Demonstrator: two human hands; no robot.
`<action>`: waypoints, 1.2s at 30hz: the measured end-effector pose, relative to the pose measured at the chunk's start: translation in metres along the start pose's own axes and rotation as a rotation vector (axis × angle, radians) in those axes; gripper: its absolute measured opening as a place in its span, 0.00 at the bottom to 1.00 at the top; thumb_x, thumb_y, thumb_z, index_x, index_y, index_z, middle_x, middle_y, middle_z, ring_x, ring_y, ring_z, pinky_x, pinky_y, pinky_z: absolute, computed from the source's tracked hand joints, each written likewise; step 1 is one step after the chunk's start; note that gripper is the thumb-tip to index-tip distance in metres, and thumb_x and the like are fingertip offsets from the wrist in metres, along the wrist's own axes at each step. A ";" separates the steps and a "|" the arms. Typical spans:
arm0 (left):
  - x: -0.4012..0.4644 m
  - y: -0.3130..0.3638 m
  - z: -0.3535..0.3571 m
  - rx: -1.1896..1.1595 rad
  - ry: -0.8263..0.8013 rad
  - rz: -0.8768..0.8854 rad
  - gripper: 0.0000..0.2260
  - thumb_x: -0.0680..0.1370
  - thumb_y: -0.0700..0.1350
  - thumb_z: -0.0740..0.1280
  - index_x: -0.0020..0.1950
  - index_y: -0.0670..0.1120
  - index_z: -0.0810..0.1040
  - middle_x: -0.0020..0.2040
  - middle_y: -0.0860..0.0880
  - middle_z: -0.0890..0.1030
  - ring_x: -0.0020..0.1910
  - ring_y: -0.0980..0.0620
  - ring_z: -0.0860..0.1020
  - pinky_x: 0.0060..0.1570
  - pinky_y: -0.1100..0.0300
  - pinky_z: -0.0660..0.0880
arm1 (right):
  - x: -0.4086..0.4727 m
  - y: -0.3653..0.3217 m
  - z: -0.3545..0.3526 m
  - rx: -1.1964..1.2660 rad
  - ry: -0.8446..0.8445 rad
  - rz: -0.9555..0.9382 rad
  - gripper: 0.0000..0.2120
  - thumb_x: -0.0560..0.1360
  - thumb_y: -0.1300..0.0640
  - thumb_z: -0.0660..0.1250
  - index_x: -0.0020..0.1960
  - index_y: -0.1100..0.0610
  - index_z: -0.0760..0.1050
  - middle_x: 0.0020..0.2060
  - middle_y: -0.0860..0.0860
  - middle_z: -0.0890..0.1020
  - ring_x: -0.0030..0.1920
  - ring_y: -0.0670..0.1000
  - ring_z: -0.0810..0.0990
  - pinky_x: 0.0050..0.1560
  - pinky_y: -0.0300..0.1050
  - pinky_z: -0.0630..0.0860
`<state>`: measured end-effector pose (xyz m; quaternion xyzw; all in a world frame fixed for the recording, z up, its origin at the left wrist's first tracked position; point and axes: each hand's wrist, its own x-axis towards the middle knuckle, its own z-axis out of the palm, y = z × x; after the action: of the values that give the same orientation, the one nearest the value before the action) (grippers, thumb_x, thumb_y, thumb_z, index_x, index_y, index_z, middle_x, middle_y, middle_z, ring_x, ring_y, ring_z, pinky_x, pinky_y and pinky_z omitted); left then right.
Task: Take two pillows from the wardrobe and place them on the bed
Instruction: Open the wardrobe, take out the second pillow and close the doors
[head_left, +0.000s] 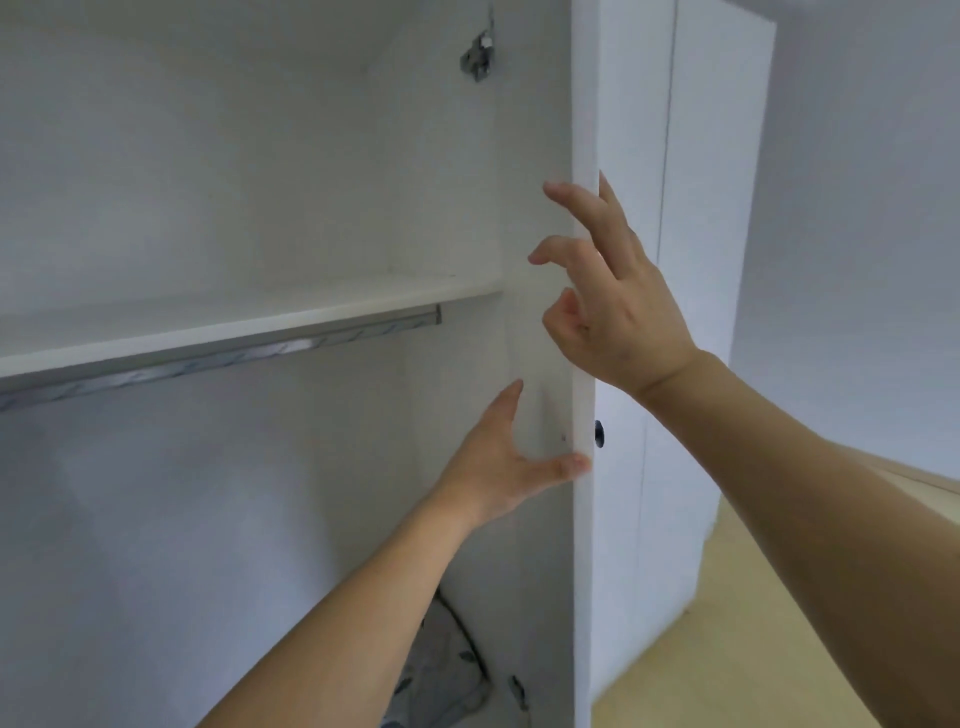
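Head view: both hands, left hand (506, 457) and right hand (613, 291), fingers loose, rest on the wardrobe door (584, 312) edge, holding nothing; a likely pillow (441, 670) lies at six o'clock, nearer the left.

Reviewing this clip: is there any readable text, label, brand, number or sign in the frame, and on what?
None. No text shows on the wardrobe door, the shelf, the rail, the hinge or the knob.
The patterned fabric at the bottom carries a print, not letters.
The left hand and right hand at the door edge hide no visible label.
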<state>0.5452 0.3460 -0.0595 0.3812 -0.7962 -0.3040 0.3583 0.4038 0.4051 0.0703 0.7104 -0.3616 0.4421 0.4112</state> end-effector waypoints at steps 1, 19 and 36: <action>0.004 0.004 0.006 0.020 -0.016 0.005 0.58 0.55 0.75 0.72 0.77 0.58 0.48 0.78 0.59 0.53 0.74 0.62 0.55 0.71 0.59 0.60 | -0.003 0.005 -0.004 -0.023 0.001 0.012 0.19 0.64 0.72 0.55 0.52 0.66 0.75 0.67 0.63 0.70 0.68 0.68 0.69 0.72 0.43 0.62; 0.074 0.063 0.136 0.225 0.087 0.048 0.60 0.60 0.77 0.60 0.77 0.43 0.36 0.79 0.47 0.40 0.77 0.53 0.39 0.73 0.40 0.47 | -0.073 0.117 -0.038 -0.694 -0.195 0.251 0.27 0.79 0.56 0.55 0.78 0.55 0.55 0.78 0.53 0.53 0.78 0.57 0.50 0.76 0.60 0.44; 0.106 0.015 0.170 0.138 0.193 0.275 0.49 0.70 0.73 0.57 0.78 0.46 0.42 0.79 0.46 0.42 0.78 0.49 0.41 0.72 0.43 0.41 | -0.092 0.139 -0.020 -0.863 -0.239 0.309 0.27 0.82 0.51 0.50 0.78 0.60 0.51 0.78 0.56 0.54 0.78 0.56 0.50 0.76 0.56 0.41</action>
<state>0.3551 0.3021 -0.1065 0.3200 -0.8217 -0.1589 0.4441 0.2429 0.3809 0.0271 0.4582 -0.6587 0.2225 0.5537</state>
